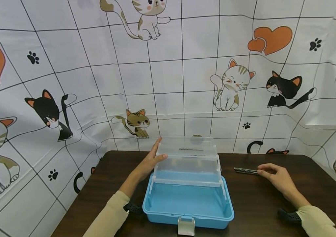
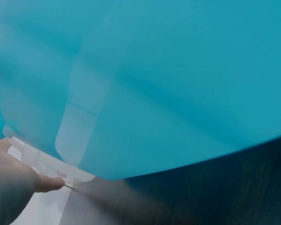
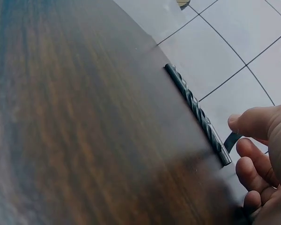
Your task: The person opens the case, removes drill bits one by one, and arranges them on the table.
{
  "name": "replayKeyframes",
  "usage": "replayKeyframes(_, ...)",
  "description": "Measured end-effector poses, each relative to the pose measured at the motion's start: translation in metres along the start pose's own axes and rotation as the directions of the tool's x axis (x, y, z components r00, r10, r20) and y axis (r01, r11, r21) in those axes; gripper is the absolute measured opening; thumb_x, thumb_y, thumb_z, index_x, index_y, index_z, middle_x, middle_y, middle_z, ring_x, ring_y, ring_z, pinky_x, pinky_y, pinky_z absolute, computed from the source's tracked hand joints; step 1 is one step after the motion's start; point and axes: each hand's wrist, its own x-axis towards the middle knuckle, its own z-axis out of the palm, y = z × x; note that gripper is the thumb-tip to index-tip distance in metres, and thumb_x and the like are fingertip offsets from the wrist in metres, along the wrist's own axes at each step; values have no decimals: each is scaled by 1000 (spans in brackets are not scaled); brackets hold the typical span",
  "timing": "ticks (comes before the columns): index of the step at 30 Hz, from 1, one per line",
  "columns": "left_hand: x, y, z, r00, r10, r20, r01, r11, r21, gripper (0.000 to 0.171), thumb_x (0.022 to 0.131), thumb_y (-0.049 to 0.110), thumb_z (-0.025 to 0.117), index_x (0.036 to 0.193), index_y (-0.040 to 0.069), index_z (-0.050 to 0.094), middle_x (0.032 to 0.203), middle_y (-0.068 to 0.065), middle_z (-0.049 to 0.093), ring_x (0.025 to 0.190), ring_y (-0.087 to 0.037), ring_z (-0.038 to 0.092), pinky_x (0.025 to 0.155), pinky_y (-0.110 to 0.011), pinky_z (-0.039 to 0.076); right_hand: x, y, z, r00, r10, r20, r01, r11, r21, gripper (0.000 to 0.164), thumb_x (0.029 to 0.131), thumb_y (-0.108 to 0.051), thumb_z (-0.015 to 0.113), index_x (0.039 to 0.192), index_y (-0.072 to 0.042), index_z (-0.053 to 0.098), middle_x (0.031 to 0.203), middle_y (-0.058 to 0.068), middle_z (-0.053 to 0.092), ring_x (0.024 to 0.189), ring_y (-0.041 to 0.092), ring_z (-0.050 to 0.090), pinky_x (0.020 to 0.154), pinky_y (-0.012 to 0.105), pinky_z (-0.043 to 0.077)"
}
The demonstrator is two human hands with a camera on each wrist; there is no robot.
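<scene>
A light-blue plastic toolbox (image 1: 185,200) stands with its lid raised; clear trays (image 1: 185,169) are folded up at its back. One thin drill bit (image 1: 191,149) lies in the upper tray. My left hand (image 1: 148,164) holds the trays at their left edge, thumb in front and fingers along the side; in the left wrist view its thumb (image 2: 49,183) is beside the clear rim. To the box's right lie drill bits (image 3: 196,115), at least two side by side. Close to their right end is my right hand (image 1: 277,179), thumb and fingers loosely bent, with a small gap showing.
The dark brown wooden table (image 1: 253,204) carries the box and the bits. A white cloth (image 1: 168,79) printed with cats, hearts and paw marks hangs behind the table's back edge. A white latch (image 1: 186,226) hangs from the box front.
</scene>
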Motion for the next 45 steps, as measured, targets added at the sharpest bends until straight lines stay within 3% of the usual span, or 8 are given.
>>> replayKeyframes(9,0,0,1,1000,6,5,-6,1000,-7,84,102,39,60,164,40,2,167,13,-8,152,-23,-8,115,-67,10,0,-6,-1,1000,-3,-5,3,1000,3,40,96,-43,71,119,-10,74,117,13,70,95,5,56,75,26,44)
replayKeyframes(14,1,-1,0,1000,6,6,-6,1000,-4,83,102,39,59,163,43,3,167,13,-9,152,-22,-8,115,-66,9,3,-11,1,999,-32,-11,32,999,5,39,97,-42,71,118,-10,74,116,12,70,96,3,55,78,29,44)
replayKeyframes(22,0,1,-2,1000,0,-16,0,1000,11,83,102,40,60,163,43,4,167,11,-8,153,-25,-6,114,-68,9,12,-33,8,997,-80,7,80,996,48,38,99,-41,69,119,-9,72,124,14,66,111,28,57,83,42,47)
replayKeyframes(27,-1,0,0,1000,-18,-15,18,1000,0,83,102,42,59,163,46,3,167,12,-8,153,-26,-7,114,-68,8,18,-49,13,995,-94,15,93,993,69,41,99,-42,68,122,-8,71,124,13,65,113,29,56,84,42,47)
replayKeyframes(34,-4,2,4,999,-43,-17,43,999,-20,79,102,44,59,158,56,5,167,9,-10,152,-33,-3,112,-72,6,34,-77,20,991,-124,54,115,983,141,45,98,-45,68,126,-10,68,129,15,63,122,36,53,94,60,42)
replayKeyframes(41,-4,3,4,999,-47,-16,47,999,-24,84,102,45,59,163,43,1,167,10,-11,152,-32,-6,112,-72,6,50,-116,31,969,-224,103,204,964,170,42,100,-42,68,129,-12,67,123,6,68,110,27,61,87,45,51)
replayKeyframes(45,-2,1,3,999,-48,-6,48,999,-26,80,103,45,58,160,53,3,166,12,-12,152,-29,-7,113,-71,7,55,-138,36,957,-262,123,240,956,168,40,99,-41,69,128,-13,69,120,4,69,109,23,59,87,41,48)
